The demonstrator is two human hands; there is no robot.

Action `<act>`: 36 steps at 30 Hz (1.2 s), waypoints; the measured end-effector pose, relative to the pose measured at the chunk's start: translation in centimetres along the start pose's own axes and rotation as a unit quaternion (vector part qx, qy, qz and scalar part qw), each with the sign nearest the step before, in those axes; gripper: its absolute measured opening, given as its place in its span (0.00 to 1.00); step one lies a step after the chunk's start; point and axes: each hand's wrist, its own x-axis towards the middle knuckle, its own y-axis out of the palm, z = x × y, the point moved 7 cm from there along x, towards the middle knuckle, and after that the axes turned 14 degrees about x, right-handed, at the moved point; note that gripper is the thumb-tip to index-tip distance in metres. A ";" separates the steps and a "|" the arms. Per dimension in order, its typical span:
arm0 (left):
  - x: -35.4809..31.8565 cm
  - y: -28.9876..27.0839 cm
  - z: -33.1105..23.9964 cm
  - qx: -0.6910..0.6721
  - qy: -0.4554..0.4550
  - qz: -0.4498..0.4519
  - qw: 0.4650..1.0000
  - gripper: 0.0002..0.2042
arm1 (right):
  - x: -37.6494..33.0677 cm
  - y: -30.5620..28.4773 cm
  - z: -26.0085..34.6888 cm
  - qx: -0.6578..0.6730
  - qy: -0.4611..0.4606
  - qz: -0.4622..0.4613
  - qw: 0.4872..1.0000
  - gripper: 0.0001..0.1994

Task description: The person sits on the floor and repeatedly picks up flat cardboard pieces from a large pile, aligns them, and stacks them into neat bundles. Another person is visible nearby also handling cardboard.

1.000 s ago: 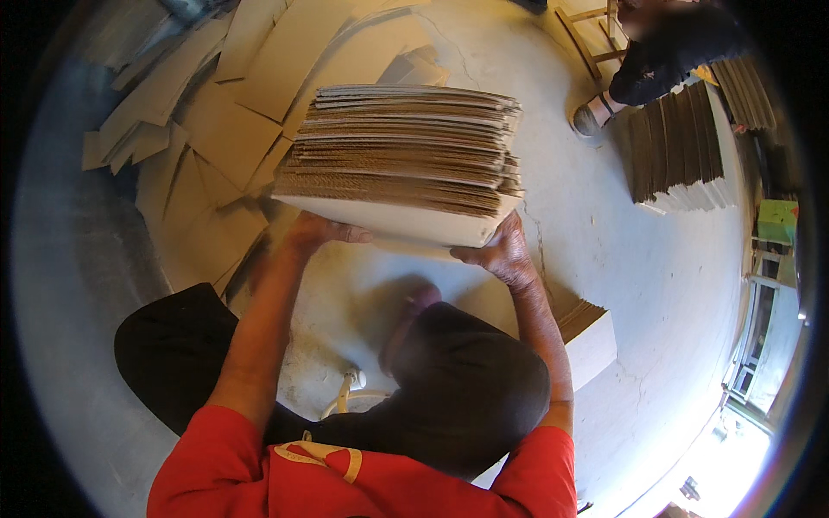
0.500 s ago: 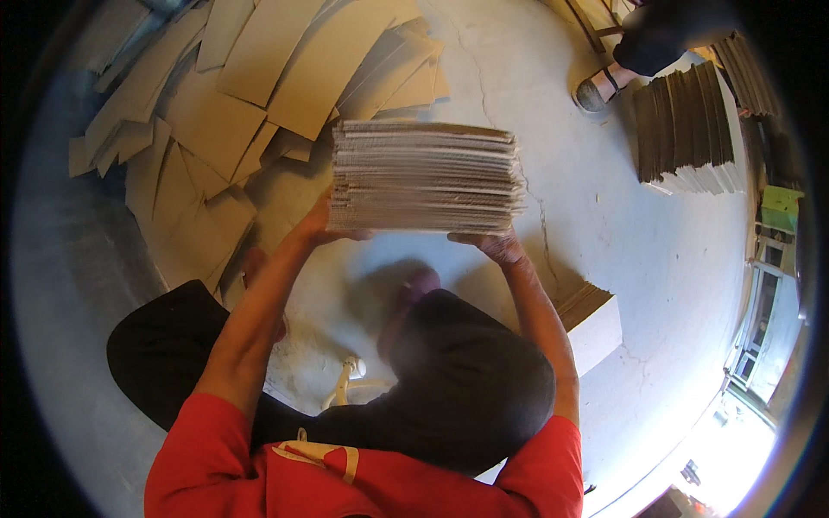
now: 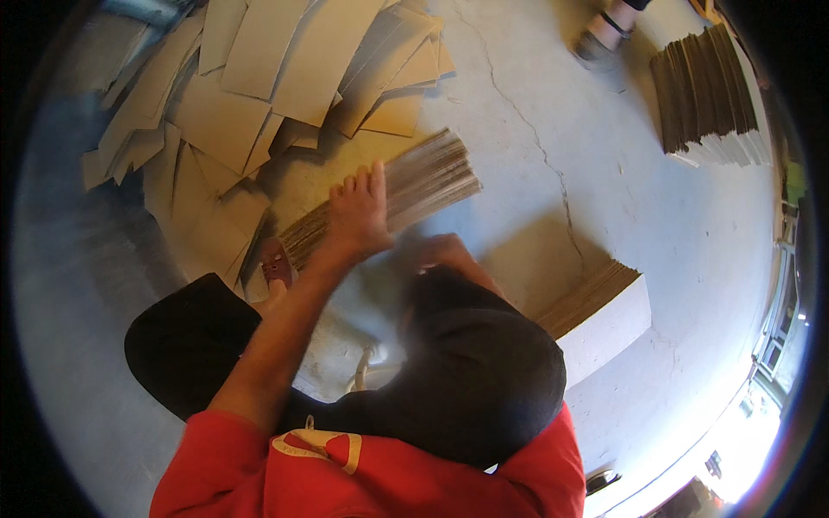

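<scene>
Beyond a black-trousered right knee [image 3: 488, 363], which partly hides the blurred right hand [image 3: 447, 252], its fingers impossible to tell, the left hand [image 3: 358, 214] lays slightly parted fingers across a motion-smeared brown cardboard stack [image 3: 432, 177] ahead, while farther off a co-worker's sandalled foot [image 3: 602, 39] is cut off above the ankle.

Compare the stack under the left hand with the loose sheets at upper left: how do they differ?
The stack is packed tight, while the loose sheets lie scattered, overlapping at odd angles. The stack shows mostly narrow edges; the loose sheets show broad faces. The left hand is on the stack, but no hand touches the loose sheets. Both are brownish cardboard.
</scene>
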 end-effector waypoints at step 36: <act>-4.5 1.5 1.4 -0.039 -0.007 -0.071 0.997 0.59 | -0.5 4.1 18.9 -0.740 -0.236 0.003 0.630 0.40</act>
